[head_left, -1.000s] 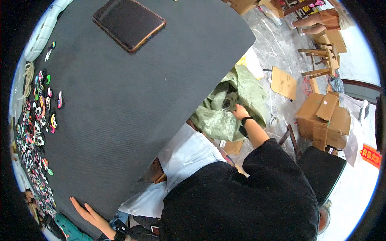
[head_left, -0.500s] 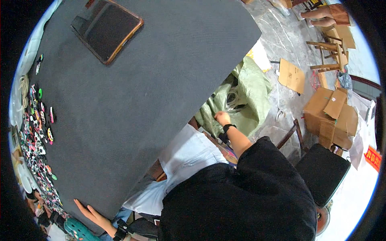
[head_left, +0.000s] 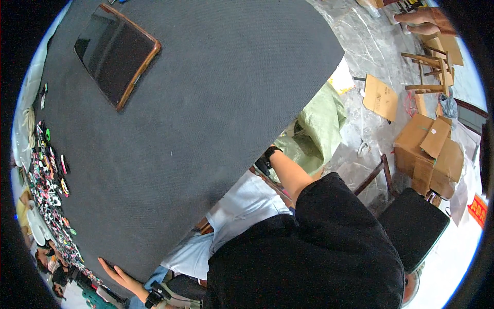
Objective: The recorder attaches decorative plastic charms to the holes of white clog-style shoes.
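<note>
My left hand [head_left: 122, 278] lies flat on the dark grey tabletop [head_left: 170, 154] near its lower left corner, fingers stretched out and holding nothing. My right forearm [head_left: 290, 172] reaches to the table's right edge. Its wrist wears a black band [head_left: 271, 152]. Beyond the wrist the hand is hidden below the tabletop, so I cannot see its fingers or anything in them. Right by that wrist is a pale green woven sack [head_left: 319, 134], partly covered by the table edge. Many small, multicoloured pieces [head_left: 51, 195] lie heaped along the table's left side.
A glossy dark flat panel with a brown edge [head_left: 118, 56] lies on the far part of the table. To the right are cardboard boxes [head_left: 419, 147], a flat cardboard piece [head_left: 381, 98], a wooden stool [head_left: 432, 69] and a black seat [head_left: 414, 224]. Another person's legs [head_left: 419, 23] show far right.
My right hand has gone from the open sack, where it looked closed on its edge, to under the tabletop's edge. My left hand stays flat. The view has shifted slightly.
</note>
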Demonstrator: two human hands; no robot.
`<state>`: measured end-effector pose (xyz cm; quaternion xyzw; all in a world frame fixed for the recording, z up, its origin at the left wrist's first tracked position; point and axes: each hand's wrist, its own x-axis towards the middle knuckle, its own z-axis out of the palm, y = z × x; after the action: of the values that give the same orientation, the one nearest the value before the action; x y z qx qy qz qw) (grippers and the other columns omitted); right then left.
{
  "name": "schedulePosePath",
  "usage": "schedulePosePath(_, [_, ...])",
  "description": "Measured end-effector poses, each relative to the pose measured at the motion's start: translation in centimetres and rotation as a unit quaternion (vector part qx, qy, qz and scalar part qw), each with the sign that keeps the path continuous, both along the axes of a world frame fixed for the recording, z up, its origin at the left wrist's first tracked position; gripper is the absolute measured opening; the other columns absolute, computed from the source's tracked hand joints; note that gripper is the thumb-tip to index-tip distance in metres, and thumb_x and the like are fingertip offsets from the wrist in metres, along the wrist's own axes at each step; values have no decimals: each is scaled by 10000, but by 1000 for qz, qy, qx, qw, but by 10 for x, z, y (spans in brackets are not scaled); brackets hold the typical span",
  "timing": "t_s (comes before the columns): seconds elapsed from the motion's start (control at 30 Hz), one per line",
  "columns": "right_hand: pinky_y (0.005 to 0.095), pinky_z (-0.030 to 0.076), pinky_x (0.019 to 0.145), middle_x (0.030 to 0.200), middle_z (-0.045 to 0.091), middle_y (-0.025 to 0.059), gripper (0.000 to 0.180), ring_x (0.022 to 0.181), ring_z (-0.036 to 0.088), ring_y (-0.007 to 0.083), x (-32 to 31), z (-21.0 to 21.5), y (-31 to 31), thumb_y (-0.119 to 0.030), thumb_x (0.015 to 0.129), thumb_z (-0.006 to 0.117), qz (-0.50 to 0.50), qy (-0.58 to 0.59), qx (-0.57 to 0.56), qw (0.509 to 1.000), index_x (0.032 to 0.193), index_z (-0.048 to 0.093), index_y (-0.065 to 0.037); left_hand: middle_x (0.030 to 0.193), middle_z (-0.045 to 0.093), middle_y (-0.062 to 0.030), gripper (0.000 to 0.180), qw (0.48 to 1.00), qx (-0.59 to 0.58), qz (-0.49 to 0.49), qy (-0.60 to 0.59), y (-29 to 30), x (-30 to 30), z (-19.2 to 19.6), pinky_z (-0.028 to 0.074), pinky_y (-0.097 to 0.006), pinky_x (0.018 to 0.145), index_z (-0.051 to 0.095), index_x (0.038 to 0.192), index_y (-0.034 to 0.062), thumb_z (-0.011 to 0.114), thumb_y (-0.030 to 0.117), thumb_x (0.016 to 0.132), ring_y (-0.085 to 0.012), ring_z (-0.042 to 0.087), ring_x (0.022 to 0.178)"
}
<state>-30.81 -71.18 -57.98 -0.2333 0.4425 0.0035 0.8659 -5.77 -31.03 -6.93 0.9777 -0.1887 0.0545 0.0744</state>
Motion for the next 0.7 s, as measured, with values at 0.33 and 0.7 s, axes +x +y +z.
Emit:
schedulePosePath(0.33, [427, 422, 940, 1209, 545, 266, 621, 1118, 531, 382, -166, -128, -117, -257, 730, 581, -146, 530, -250, 797, 1227, 445, 89, 1461, 326, -158, 541, 998, -66, 5, 24, -13, -5, -11, 212, -419, 1117, 327, 1408, 4, 356, 329, 975, -304, 297, 1352])
schedulePosePath(0.7, [462, 469, 855, 1136, 601, 181, 454, 1047, 578, 338, -176, -68, -74, -363, 818, 650, 283, 417, -384, 774, 1111, 557, -28, 1459, 338, -150, 530, 997, -70, -8, 30, -13, -1, -18, 183, -403, 1122, 335, 1407, 0, 384, 272, 955, -287, 284, 1362])
